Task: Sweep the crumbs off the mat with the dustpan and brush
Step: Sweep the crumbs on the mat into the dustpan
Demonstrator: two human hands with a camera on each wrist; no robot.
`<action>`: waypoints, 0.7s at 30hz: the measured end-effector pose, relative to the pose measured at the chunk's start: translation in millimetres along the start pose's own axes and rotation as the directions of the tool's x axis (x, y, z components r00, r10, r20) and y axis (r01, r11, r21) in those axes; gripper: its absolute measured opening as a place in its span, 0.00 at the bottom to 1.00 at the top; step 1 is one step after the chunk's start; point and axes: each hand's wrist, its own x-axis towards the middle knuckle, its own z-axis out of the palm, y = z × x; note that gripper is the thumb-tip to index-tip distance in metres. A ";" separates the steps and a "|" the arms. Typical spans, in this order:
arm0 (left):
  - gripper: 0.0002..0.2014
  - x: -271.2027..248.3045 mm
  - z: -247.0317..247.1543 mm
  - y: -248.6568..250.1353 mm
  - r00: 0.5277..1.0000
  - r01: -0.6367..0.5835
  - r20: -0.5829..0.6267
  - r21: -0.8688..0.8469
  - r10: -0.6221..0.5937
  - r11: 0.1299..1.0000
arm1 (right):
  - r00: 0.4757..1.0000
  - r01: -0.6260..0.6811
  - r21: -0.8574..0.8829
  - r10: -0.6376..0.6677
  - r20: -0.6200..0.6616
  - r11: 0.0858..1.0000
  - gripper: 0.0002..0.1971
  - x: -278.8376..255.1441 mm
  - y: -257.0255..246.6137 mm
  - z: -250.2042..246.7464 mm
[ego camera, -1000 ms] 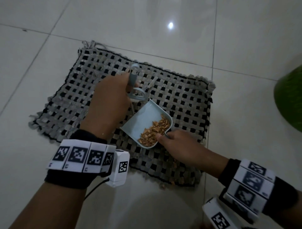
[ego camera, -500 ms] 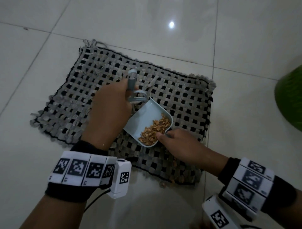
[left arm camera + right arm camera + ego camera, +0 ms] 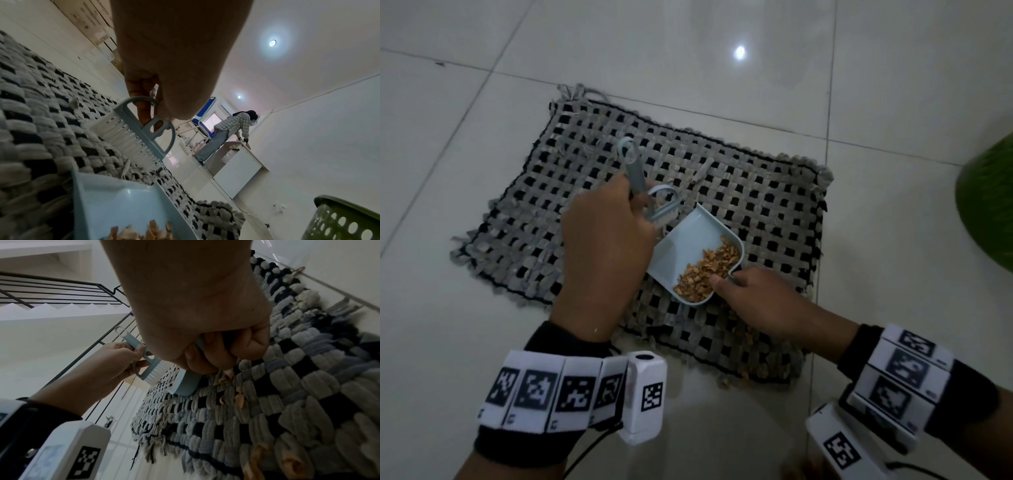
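A: What sits closest to the camera?

B: Stray brown crumbs (image 3: pixel 748 346) on the near edge of the woven grey-and-black mat (image 3: pixel 767 205), beside the right wrist.

A: And the right hand?

B: The right hand (image 3: pixel 763 301) is curled round the handle of the pale blue dustpan (image 3: pixel 688 243), thumb at its rim. The pan rests on the mat, and a heap of crumbs lies in its near end.

A: The left?

B: The left hand (image 3: pixel 606 240) grips the handle of the small blue brush (image 3: pixel 650 195). The white bristles point down at the mat just beyond the pan's open lip; from the left wrist view I cannot tell whether they touch the weave.

A: Farther off?

B: A white tiled floor (image 3: pixel 482 85) around the mat, and a green perforated basket (image 3: pixel 986 205) at the right edge, well apart from it.
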 end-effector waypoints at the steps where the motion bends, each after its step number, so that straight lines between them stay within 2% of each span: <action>1: 0.10 0.5 -1.3 -0.7 1.000 0.009 -0.011 -0.005 -0.009 1.000 | 1.000 0.003 -0.002 -0.003 -0.001 1.000 0.27 0.0 0.1 0.0; 6: 0.06 -6.7 4.3 6.0 0.997 0.005 0.079 -0.025 -0.003 1.000 | 1.000 0.005 -0.015 -0.005 -0.013 1.000 0.27 0.0 -0.3 0.4; 10: 0.06 -27.3 8.6 13.9 0.985 -0.087 0.149 -0.031 0.091 0.996 | 1.000 0.015 -0.017 -0.015 -0.008 1.000 0.27 0.2 1.2 0.5; 18: 0.13 -65.1 16.6 8.7 0.968 -0.216 0.101 -0.132 0.230 0.967 | 0.996 0.086 -0.019 -0.086 -0.029 0.996 0.26 -2.2 3.6 1.9; 21: 0.08 -68.7 13.0 4.3 0.982 -0.156 0.083 -0.173 0.172 0.972 | 0.992 0.115 -0.018 -0.116 -0.042 0.993 0.25 -6.7 8.8 1.8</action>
